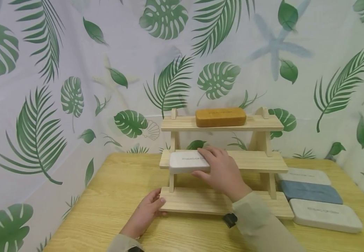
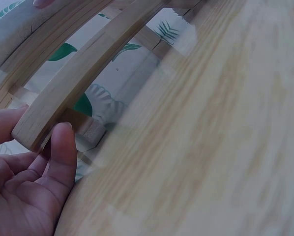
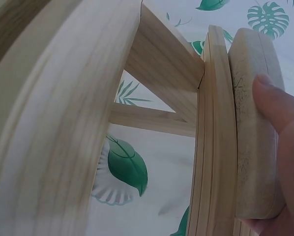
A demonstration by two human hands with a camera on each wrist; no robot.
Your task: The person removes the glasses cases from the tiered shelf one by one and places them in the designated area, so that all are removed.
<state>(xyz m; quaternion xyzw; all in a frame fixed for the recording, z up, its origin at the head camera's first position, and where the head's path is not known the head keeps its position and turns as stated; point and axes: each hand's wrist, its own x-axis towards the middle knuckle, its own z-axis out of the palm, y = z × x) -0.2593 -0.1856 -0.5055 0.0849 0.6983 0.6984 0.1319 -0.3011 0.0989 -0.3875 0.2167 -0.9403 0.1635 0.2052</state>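
Note:
A three-tier wooden display shelf (image 1: 197, 201) stands on the table. My right hand (image 1: 221, 171) grips a white glasses case (image 1: 185, 161) by its right part, thumb in front and fingers over the top, at the left of the middle tier. In the right wrist view the white case (image 3: 250, 147) lies right along the shelf board (image 3: 218, 123). With my left hand (image 1: 147, 210) I hold the left end of the bottom board; the left wrist view shows thumb and fingers around that board end (image 2: 39, 128). An orange glasses case (image 1: 220, 117) sits on the top tier.
Right of the shelf, a blue case (image 1: 311, 191) lies on the table between a white case (image 1: 307, 176) behind it and another white case (image 1: 326, 215) in front. The wooden table (image 1: 97, 196) meets a leaf-patterned cloth backdrop (image 1: 131, 87) at the back and sides.

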